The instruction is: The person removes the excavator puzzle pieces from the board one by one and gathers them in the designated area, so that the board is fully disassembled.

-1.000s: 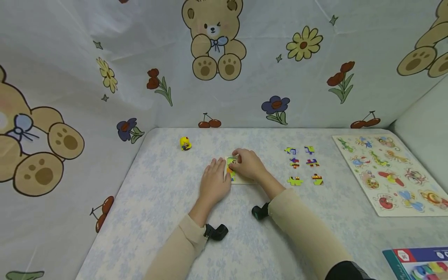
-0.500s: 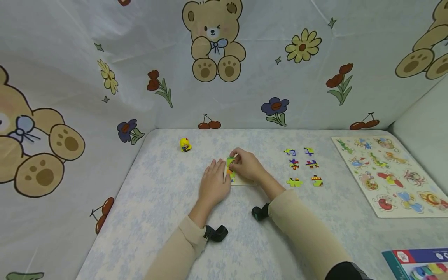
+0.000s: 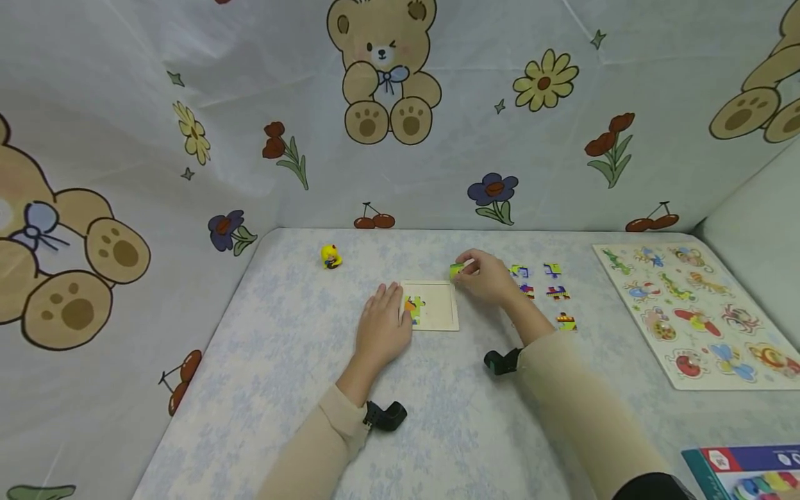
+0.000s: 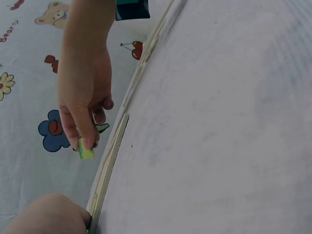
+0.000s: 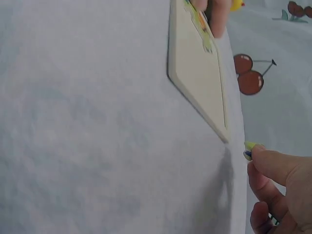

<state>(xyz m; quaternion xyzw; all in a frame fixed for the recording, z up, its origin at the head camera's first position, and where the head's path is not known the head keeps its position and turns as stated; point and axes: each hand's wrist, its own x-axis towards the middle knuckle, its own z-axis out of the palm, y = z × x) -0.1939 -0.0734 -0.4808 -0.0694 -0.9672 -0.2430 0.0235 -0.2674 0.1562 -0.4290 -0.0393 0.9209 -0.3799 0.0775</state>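
A small square wooden puzzle tray point(image 3: 441, 305) lies on the table, with colourful pieces point(image 3: 414, 309) set in its lower left part. My left hand point(image 3: 384, 326) rests along the tray's left edge, its fingers straight. Just past the tray's upper right corner, my right hand point(image 3: 487, 278) pinches a green jigsaw piece point(image 3: 457, 269) between thumb and fingers. The right wrist view shows this piece point(image 5: 249, 146) held above the table, apart from the tray point(image 5: 195, 68). Loose jigsaw pieces point(image 3: 558, 292) lie to the right; the right hand and forearm partly cover that group.
A yellow duck figure point(image 3: 331, 257) stands at the back left. On the right lies a large board with insect pictures point(image 3: 694, 305), and a colourful box point(image 3: 750, 472) sits at the near right corner. A printed bear cloth point(image 3: 250, 83) hangs behind the table.
My right hand has lifted the green jigsaw piece from the tray's upper left and carried it right, past the tray, uncovering the tray's bare floor. My left hand has stayed in place.
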